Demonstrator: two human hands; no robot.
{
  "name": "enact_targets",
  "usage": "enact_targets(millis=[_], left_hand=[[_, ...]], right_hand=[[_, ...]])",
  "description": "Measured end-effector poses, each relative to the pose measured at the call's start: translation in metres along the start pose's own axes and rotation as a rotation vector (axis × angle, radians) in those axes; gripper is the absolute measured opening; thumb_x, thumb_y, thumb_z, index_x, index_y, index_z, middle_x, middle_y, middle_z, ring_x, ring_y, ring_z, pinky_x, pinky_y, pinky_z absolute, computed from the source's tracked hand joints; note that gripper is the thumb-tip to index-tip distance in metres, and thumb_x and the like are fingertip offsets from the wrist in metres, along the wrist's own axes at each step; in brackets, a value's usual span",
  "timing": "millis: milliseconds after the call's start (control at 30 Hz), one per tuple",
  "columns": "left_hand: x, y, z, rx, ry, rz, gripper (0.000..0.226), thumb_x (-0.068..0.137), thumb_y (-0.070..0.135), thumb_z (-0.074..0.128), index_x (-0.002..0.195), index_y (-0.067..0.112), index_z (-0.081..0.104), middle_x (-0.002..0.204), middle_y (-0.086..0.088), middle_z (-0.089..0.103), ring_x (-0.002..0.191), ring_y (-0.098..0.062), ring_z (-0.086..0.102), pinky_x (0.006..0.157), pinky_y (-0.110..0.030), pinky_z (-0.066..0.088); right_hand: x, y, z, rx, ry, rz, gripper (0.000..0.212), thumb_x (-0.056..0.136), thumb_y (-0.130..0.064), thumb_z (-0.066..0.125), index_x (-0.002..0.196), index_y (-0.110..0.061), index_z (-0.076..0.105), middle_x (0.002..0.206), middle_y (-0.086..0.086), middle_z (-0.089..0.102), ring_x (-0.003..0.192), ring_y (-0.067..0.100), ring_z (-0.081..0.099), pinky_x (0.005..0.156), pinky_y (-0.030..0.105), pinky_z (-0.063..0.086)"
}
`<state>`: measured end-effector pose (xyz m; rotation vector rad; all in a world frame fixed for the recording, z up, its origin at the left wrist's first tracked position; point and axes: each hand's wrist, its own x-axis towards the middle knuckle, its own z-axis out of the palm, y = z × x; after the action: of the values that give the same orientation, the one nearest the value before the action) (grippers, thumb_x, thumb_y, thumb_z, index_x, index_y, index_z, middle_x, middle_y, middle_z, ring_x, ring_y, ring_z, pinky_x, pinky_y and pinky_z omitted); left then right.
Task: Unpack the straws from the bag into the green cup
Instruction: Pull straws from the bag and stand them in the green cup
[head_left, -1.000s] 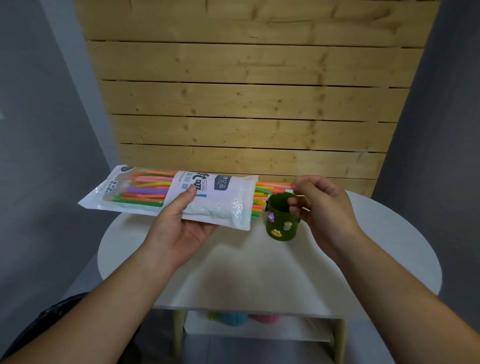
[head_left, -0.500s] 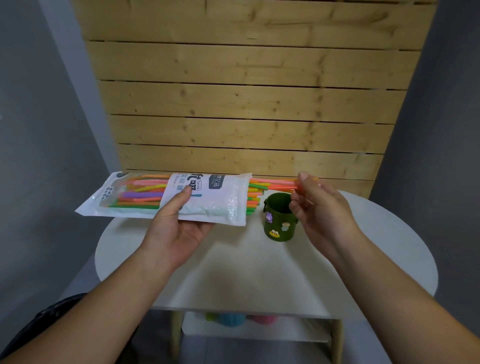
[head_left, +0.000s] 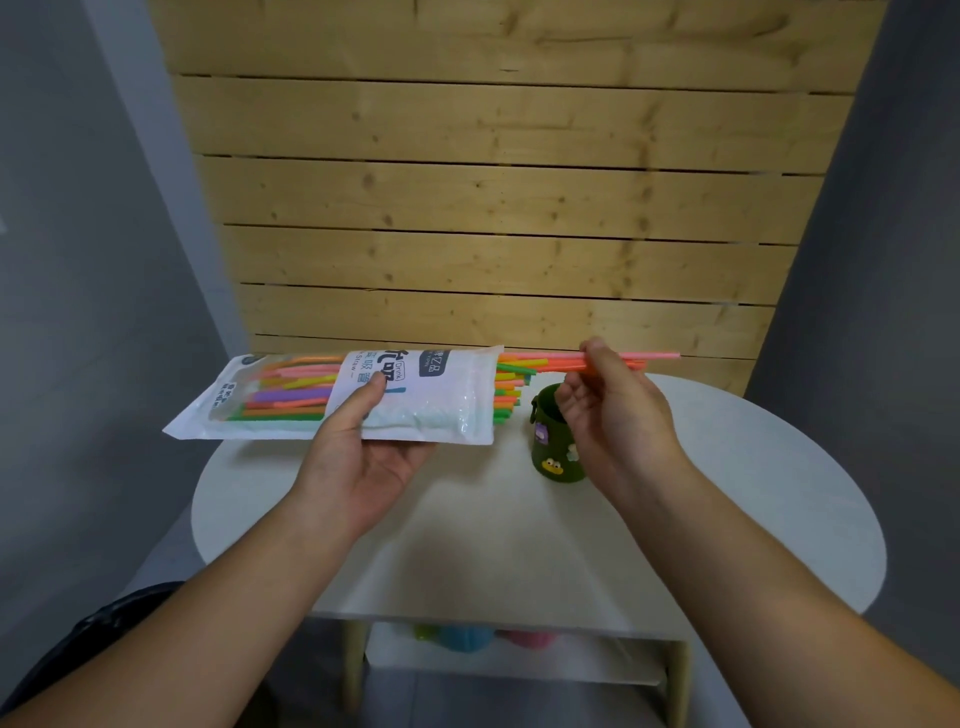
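Observation:
My left hand (head_left: 363, 452) holds a white plastic bag (head_left: 431, 400) of coloured straws level above the table, thumb on top, open end to the right. Straw ends (head_left: 511, 387) stick out of that opening. My right hand (head_left: 618, 415) pinches a few pink and orange straws (head_left: 657, 357) that are drawn partly out to the right, above the green cup. The dark green cup (head_left: 550, 441), with small stickers on its side, stands upright on the table, partly hidden by my right hand.
The round white table (head_left: 753, 493) stands against a wooden slat wall (head_left: 493, 208). A lower shelf (head_left: 519, 660) under the tabletop carries blue, pink and green objects. Grey walls flank both sides.
My right hand has taken hold of a few straws and pulled them out to the right. The bag has risen slightly in my left hand.

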<state>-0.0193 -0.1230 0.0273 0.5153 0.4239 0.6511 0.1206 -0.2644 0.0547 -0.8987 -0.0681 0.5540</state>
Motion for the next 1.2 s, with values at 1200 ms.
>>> enact_targets(millis=[1200], left_hand=[[0.034, 0.004, -0.027, -0.017, 0.120, 0.080, 0.029, 0.094, 0.013, 0.068, 0.123, 0.013, 0.064, 0.109, -0.009, 0.079, 0.100, -0.027, 0.076, 0.094, -0.053, 0.056]], right_hand=[[0.039, -0.040, -0.061, -0.213, 0.210, -0.232, 0.020, 0.098, -0.025, 0.060, 0.093, -0.007, 0.066, 0.070, 0.004, 0.059, 0.055, 0.009, 0.057, 0.059, 0.021, 0.055]])
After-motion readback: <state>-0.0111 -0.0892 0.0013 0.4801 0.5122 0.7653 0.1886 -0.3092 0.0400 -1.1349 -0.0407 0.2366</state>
